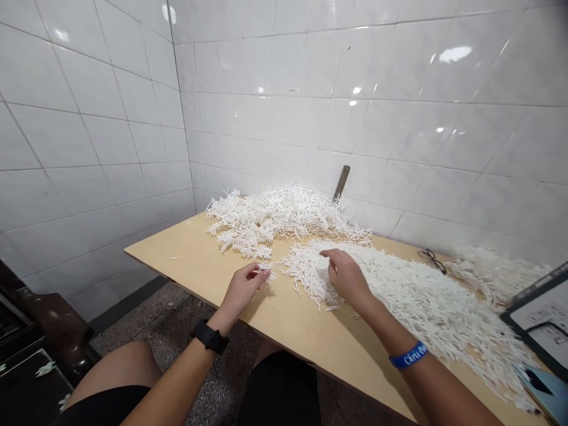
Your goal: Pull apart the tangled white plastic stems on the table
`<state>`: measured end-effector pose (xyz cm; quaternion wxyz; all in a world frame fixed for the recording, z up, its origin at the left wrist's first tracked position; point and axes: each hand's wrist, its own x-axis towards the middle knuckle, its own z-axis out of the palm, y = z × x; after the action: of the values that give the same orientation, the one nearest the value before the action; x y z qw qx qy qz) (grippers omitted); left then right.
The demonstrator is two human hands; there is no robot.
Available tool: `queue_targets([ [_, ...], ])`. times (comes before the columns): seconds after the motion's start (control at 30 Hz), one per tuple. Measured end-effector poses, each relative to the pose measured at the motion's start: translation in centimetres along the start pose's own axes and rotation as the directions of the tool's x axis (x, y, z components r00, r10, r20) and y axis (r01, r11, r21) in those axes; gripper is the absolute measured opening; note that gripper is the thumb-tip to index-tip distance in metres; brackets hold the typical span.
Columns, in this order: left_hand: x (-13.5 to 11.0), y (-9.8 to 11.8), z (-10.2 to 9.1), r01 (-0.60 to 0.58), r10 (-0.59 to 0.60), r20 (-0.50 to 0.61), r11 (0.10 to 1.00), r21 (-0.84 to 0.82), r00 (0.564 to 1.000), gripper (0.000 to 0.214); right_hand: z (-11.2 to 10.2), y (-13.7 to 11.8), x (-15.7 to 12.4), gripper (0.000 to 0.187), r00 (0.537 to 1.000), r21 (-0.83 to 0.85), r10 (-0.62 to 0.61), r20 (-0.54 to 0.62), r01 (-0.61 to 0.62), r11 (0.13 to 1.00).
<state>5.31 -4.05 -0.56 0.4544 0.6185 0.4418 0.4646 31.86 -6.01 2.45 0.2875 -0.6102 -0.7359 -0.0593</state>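
My left hand [245, 287], near the table's front edge, pinches a small clump of thin white plastic strands [265, 269] between thumb and fingertips. My right hand [348, 275] is over the near end of a wide pile of short, loose white pieces [394, 272]. Its index finger stretches to the left, apart from the thumb, and nothing shows between them. The other fingers are curled and partly hidden. Behind both hands lies a tangled heap of longer, branching white strands [293, 210].
The wooden tabletop [177, 245] meets a tiled wall. A metal bar [341, 182] stands upright behind the heap. Dark-handled scissors [432, 259] lie by the wall. More white strands [492, 272] and a dark-edged box [544, 319] are at the right, with a light-blue object [550, 390] nearer me.
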Motion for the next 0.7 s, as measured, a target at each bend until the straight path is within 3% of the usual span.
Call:
queue_targets([
  [0.13,0.3,-1.4,-1.4,-0.029,0.032,-0.164,0.999,0.025,0.986,0.031,1.8,-3.0,0.4,0.025,0.983,0.052,-0.031,0.179,0.022,0.998],
  [0.3,0.7,-2.5,-2.0,-0.011,0.019,-0.11,0.997,0.071,0.994,0.029,4.1,-4.4,2.3,0.018,0.943,-0.115,0.024,0.333,0.015,0.993],
  [0.47,0.6,-2.6,-2.3,-0.048,0.061,-0.061,0.98,0.193,0.996,0.03,3.9,-4.0,4.0,0.019,0.933,-0.078,0.053,0.357,-0.027,0.997],
  [0.53,0.5,-2.5,-2.6,-0.046,0.059,-0.065,0.98,0.192,0.996,0.03,3.0,-3.3,4.5,0.026,0.93,-0.003,0.082,0.359,-0.087,0.996],
  [0.6,0.5,-2.6,-2.7,-0.041,0.053,-0.061,0.983,0.18,0.997,0.029,1.9,-2.4,4.8,0.032,0.921,0.177,0.141,0.363,-0.217,0.96],
  [0.7,0.6,-2.9,-2.6,-0.022,0.027,-0.016,0.972,0.232,1.0,0.031,0.6,-1.3,4.9,0.035,0.905,0.504,0.225,0.362,-0.393,0.769],
])
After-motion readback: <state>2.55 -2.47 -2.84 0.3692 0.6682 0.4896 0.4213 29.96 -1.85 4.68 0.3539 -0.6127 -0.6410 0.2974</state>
